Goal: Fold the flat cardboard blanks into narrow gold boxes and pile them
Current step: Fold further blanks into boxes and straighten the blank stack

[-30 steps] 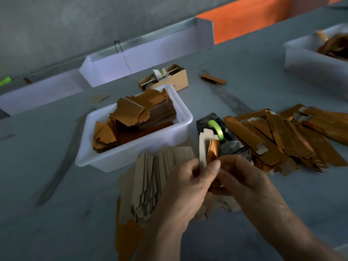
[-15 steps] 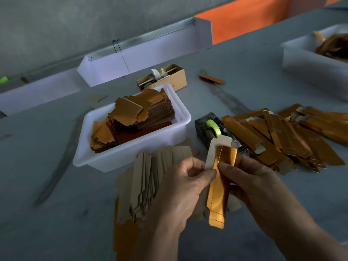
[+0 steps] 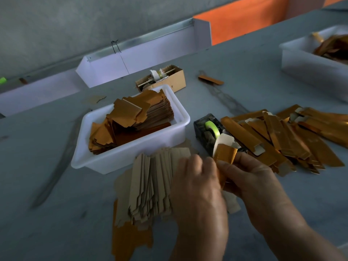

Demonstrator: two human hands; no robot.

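Observation:
Between both hands sits a narrow gold cardboard blank [image 3: 225, 155] with a pale flap at its top. My left hand [image 3: 199, 189] curls round its left side and my right hand [image 3: 250, 178] grips its right side; most of the blank is hidden behind the fingers. A fanned stack of flat blanks [image 3: 150, 185], brown side up, lies on the table just left of my left hand. Folded narrow gold boxes [image 3: 286, 138] lie piled to the right.
A white tub [image 3: 180, 112] holding gold blanks stands behind the stack. A black tape dispenser [image 3: 207, 129] with green tape sits beside it. A small cardboard box [image 3: 175, 80] is further back, another white tub [image 3: 308, 63] at far right, one loose gold piece [image 3: 211, 80] behind.
The blank, shown opened flat and long half a second ago, is now folded in and gathered between both hands, with only its top end showing.

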